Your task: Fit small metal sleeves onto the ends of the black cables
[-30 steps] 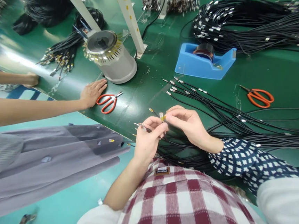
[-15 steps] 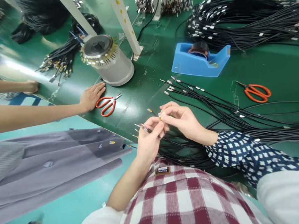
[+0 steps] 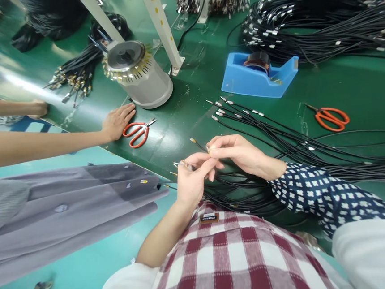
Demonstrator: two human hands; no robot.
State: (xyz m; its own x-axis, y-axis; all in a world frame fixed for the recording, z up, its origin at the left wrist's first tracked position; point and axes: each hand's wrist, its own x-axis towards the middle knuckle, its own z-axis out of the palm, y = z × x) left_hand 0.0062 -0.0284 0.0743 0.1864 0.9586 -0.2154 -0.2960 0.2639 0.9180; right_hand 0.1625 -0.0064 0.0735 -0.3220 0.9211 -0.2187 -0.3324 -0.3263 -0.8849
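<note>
My left hand [image 3: 192, 177] is closed around thin black cables, with a metal cable tip [image 3: 176, 164] sticking out past the fingers. My right hand [image 3: 244, 155] meets it at the fingertips, thumb and forefinger pinched on a cable end whose small light tag is mostly covered. Just beyond the fingers a cable with a yellowish tag [image 3: 193, 140] points away from me. More black cables [image 3: 236, 185] run beneath both hands, over the table edge near my checked apron. A row of cables with white tags [image 3: 261, 125] lies right of my hands.
Red-handled cutters [image 3: 136, 133] lie left, beside a co-worker's hand [image 3: 119, 121] resting on the table. A grey round dispenser [image 3: 148, 83] stands behind them. Further right are a blue tape holder [image 3: 257, 80], orange-handled scissors [image 3: 332, 118] and a coiled cable bundle [image 3: 304, 31].
My right hand has shifted slightly right, its fingertips now covering most of the small tag that showed before. The left fingers have opened out a little; the co-worker's hand stays put.
</note>
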